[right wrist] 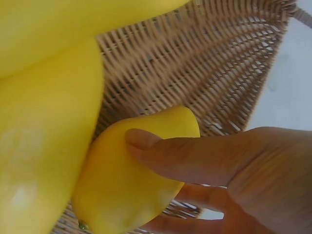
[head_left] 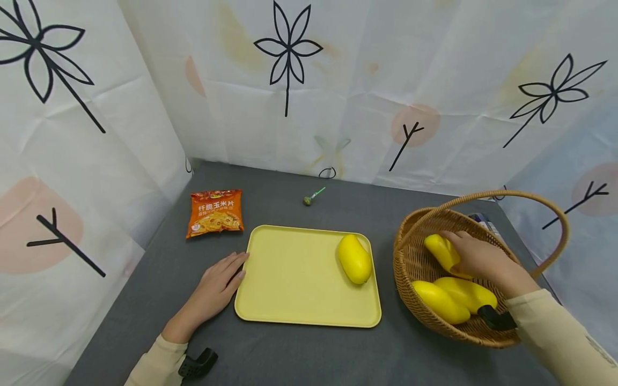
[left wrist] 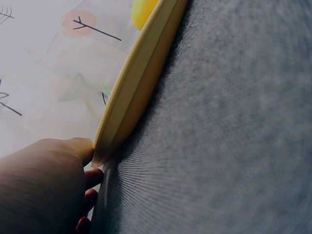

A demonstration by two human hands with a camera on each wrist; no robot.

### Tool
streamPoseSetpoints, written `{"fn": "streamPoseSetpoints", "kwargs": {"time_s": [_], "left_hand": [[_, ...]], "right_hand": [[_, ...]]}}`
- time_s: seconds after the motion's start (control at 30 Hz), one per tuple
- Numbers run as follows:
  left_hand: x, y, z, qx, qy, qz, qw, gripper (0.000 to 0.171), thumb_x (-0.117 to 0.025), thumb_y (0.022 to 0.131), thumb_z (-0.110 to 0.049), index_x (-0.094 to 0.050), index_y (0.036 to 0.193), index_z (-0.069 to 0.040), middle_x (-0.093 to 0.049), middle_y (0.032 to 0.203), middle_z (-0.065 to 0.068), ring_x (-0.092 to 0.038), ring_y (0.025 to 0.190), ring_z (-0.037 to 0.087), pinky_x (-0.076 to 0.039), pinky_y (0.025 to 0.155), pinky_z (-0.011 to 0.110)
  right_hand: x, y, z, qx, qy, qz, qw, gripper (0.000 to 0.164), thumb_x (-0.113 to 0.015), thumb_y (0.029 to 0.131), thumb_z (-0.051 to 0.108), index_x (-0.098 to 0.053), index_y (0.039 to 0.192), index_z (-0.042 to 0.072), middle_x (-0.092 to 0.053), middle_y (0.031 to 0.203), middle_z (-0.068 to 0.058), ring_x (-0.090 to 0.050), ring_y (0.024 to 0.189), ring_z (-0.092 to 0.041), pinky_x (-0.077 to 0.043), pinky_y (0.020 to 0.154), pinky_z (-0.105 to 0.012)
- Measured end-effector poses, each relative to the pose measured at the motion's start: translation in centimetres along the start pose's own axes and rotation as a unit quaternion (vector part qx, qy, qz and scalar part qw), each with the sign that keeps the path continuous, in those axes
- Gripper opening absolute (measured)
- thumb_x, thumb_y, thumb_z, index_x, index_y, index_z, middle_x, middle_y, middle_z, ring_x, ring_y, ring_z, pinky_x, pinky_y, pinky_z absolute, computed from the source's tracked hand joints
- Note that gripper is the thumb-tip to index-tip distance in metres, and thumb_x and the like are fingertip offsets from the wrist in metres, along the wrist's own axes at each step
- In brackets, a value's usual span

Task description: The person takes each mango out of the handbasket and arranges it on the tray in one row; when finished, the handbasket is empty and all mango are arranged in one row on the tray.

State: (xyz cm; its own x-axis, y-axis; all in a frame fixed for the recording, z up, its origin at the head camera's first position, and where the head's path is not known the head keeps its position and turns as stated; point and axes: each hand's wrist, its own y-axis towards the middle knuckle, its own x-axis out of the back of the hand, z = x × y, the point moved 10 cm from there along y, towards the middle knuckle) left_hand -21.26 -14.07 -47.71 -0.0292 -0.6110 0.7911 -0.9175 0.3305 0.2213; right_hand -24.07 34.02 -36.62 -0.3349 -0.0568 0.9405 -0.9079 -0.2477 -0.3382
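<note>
My right hand (head_left: 475,254) is inside the wicker basket (head_left: 403,268) and grips a yellow mango (right wrist: 131,170). In the right wrist view the thumb lies across the mango's top, with the fingers round its lower side. Two more mangoes, one of them the near-left mango (head_left: 440,302), lie beside each other in the basket. My left hand (head_left: 214,289) touches the left edge of a pale yellow tray (head_left: 294,279) with relaxed fingers. One mango (head_left: 354,259) sits on the tray's right side.
An orange snack bag (head_left: 215,213) lies behind the left hand, and a small green lollipop-like thing (head_left: 311,197) is behind the tray. The basket's handle (head_left: 526,195) arches above the right hand. A partly hidden item (head_left: 485,222) is behind the basket. Patterned cloth walls surround the grey table.
</note>
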Motion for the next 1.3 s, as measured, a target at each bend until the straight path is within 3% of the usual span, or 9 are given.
{"fn": "streamPoseSetpoints", "kwargs": {"time_s": [0.27,0.47,0.8,1.0,1.3], "left_hand": [[-0.2,-0.1,0.0,0.001,-0.001,0.000,1.0000,0.045,-0.047,0.102,-0.026,-0.044,0.145,-0.013,-0.045,0.146,0.012,-0.037,0.136,0.036,-0.028,0.104,0.064],[-0.2,-0.1,0.0,-0.003,-0.002,-0.002,1.0000,0.045,-0.047,0.102,-0.026,-0.044,0.145,-0.013,-0.045,0.146,0.012,-0.038,0.136,0.036,-0.028,0.104,0.063],[-0.1,-0.1,0.0,-0.002,-0.002,-0.001,1.0000,0.045,-0.047,0.102,-0.026,-0.045,0.145,-0.013,-0.045,0.146,0.012,-0.038,0.136,0.036,-0.028,0.104,0.064],[0.1,0.1,-0.1,-0.006,-0.001,-0.002,1.0000,0.044,-0.047,0.103,-0.026,-0.045,0.145,-0.012,-0.045,0.146,0.012,-0.038,0.136,0.036,-0.028,0.104,0.063],[0.0,0.1,0.1,-0.004,-0.002,0.002,1.0000,0.045,-0.046,0.103,-0.026,-0.043,0.146,-0.013,-0.044,0.147,0.012,-0.037,0.136,0.037,-0.028,0.104,0.064]], "right_hand": [[2.0,-1.4,0.8,-0.008,-0.015,-0.038,0.999,0.083,-0.081,0.076,0.016,-0.035,0.142,-0.005,-0.046,0.124,-0.035,-0.063,0.085,-0.033,-0.053,0.067,-0.050],[2.9,-2.5,1.3,-0.010,-0.020,-0.052,0.998,0.082,-0.080,0.077,0.016,-0.035,0.142,-0.004,-0.045,0.126,-0.036,-0.058,0.098,-0.045,-0.051,0.071,-0.054],[3.8,-5.0,2.6,-0.008,-0.018,-0.070,0.997,0.084,-0.080,0.077,0.018,-0.033,0.144,-0.004,-0.043,0.130,-0.036,-0.054,0.104,-0.050,-0.053,0.067,-0.049],[4.3,-6.5,3.2,-0.021,-0.019,-0.075,0.997,0.088,-0.081,0.077,0.025,-0.033,0.145,-0.002,-0.042,0.131,-0.034,-0.058,0.100,-0.045,-0.054,0.065,-0.048],[4.7,-8.4,4.2,-0.036,-0.007,-0.080,0.996,0.090,-0.079,0.079,0.030,-0.029,0.148,0.002,-0.036,0.136,-0.034,-0.064,0.078,-0.027,-0.053,0.059,-0.043]]}}
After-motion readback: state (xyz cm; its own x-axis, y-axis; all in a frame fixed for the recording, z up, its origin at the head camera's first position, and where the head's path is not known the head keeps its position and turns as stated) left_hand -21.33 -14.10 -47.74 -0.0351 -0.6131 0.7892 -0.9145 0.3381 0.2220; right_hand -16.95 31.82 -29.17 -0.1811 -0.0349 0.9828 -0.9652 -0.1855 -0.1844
